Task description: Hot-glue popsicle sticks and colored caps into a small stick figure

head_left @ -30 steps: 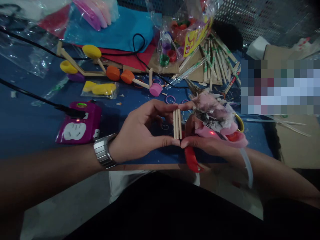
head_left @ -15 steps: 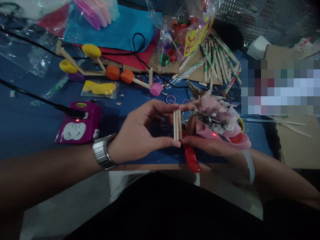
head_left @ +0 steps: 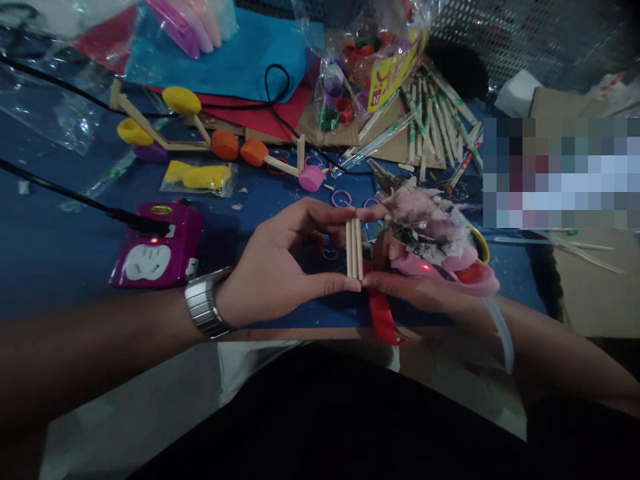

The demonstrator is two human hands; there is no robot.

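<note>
My left hand (head_left: 270, 260), with a metal watch (head_left: 206, 303) on its wrist, pinches a small row of short wooden sticks (head_left: 354, 249) between thumb and fingers. They stand side by side, leaning slightly. At the row's other side, the thumb and index finger of my right hand (head_left: 400, 283) press on the ends. A pink glue gun (head_left: 417, 223), smeared with glue and fluff and showing a red light, also sits in my right hand. Its nozzle points up and left; the grip is partly hidden. Below the sticks a red plastic piece (head_left: 383, 317) reaches the table edge.
A purple power socket (head_left: 155, 250) with black cables is at left. Behind lie a chain of sticks and coloured caps (head_left: 225, 145), a yellow packet (head_left: 199, 177), a bag of bottle caps (head_left: 345, 87) and a pile of wrapped sticks (head_left: 433, 123). Cardboard (head_left: 600, 287) lies right.
The wooden sticks now lean more and sit closer together. The glue gun has shifted slightly left in my right hand. My left hand stays almost still.
</note>
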